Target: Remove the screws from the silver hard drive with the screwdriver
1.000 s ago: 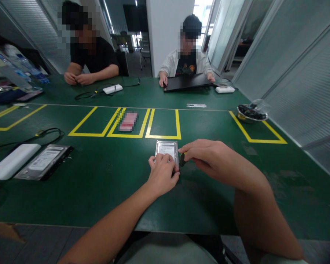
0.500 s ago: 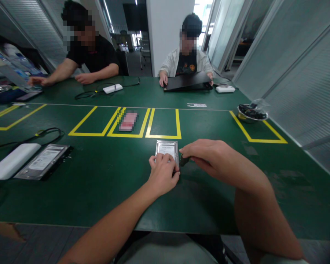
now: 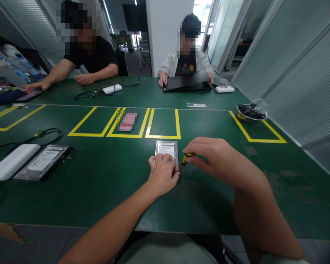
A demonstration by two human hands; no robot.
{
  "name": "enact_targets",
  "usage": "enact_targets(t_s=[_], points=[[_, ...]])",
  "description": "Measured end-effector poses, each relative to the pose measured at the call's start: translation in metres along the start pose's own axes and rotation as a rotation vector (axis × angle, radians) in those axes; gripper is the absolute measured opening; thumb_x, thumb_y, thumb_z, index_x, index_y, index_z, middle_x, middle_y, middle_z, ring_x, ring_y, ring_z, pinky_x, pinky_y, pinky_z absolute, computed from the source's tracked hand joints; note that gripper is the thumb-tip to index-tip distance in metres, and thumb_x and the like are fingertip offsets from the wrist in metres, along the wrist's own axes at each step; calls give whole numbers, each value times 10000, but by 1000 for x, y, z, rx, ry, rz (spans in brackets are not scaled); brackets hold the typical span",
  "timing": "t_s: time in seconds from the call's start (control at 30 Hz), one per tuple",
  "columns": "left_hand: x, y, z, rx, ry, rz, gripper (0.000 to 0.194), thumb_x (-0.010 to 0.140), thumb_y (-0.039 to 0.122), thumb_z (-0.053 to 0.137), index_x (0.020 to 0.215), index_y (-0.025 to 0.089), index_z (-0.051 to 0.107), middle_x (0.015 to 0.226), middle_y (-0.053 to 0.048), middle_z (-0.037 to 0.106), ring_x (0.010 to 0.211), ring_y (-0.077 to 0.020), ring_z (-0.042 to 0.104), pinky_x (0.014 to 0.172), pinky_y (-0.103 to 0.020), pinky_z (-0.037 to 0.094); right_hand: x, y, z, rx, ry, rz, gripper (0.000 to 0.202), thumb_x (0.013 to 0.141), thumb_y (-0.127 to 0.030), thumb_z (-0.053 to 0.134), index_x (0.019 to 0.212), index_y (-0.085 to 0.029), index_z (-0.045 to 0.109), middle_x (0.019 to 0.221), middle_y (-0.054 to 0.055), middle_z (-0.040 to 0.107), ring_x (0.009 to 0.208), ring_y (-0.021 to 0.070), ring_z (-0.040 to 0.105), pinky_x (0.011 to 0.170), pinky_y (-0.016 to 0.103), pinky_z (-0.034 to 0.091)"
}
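Observation:
A silver hard drive (image 3: 166, 147) with a white label lies on the green table in front of me. My left hand (image 3: 162, 172) grips its near part, fingers curled over the top and the thumb at the right edge; the near end is hidden under the hand. Just right of the drive, my right hand (image 3: 209, 152) pinches a short yellow-and-black screwdriver (image 3: 186, 158) between thumb and fingers. Its lower end points down and left towards the drive's right side. Whether its tip touches the drive, I cannot tell.
Another hard drive (image 3: 44, 161) lies at the left beside a white power bank (image 3: 15, 161) with a black cable. Yellow tape frames (image 3: 178, 124) mark the table; one holds a pink phone (image 3: 128, 121). A metal bowl (image 3: 251, 114) stands at right. Two people work opposite, one holding a black laptop (image 3: 187, 81).
The screwdriver has turned in my right fingers, so its yellow part now shows. My right hand has shifted slightly to the right; my left hand stays on the drive.

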State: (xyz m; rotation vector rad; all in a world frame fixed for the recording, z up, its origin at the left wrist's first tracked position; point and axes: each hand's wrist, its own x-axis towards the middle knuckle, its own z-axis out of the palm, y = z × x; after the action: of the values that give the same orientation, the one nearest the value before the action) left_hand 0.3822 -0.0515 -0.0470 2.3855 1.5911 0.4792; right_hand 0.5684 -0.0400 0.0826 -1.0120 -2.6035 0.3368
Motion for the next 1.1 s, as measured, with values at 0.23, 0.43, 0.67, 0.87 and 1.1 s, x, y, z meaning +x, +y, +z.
enact_targets(t_s=[0.23,0.43,0.67,0.87,1.1], points=[[0,-1,0,1,7,13,77,814,294,630,799,218,629,1076,-54,579,1073,-284,423,890,-483,252,1,-2,1,-10,-13,14,85,924,-142,545,933,-160,628,939,46,616,847,157,573,753,281,436],[1,-1,1,-4,12,14,79,816,299,631,798,222,632,1068,-54,579,1073,-286,423,899,-492,247,1,0,1,14,-19,11,117,936,-140,514,924,-171,627,989,53,597,856,151,567,758,275,437],[0,0,0,-2,8,8,72,814,293,632,803,222,632,1074,-54,578,1073,-282,423,897,-488,253,1,-1,2,35,-21,9,85,925,-151,553,953,-167,631,1003,57,601,872,153,574,768,273,443],[0,2,-1,5,-5,-1,77,820,288,623,799,214,628,1085,-62,576,1087,-289,417,907,-491,253,1,-1,2,25,-3,6,134,945,-150,503,943,-163,637,927,47,628,839,154,581,749,281,443],[1,2,-2,7,-19,-7,83,817,292,627,796,211,625,1099,-67,570,1094,-292,414,916,-496,254,-1,-2,-1,63,-7,-34,205,934,-107,477,972,-174,668,1063,78,646,947,172,605,839,304,477]])
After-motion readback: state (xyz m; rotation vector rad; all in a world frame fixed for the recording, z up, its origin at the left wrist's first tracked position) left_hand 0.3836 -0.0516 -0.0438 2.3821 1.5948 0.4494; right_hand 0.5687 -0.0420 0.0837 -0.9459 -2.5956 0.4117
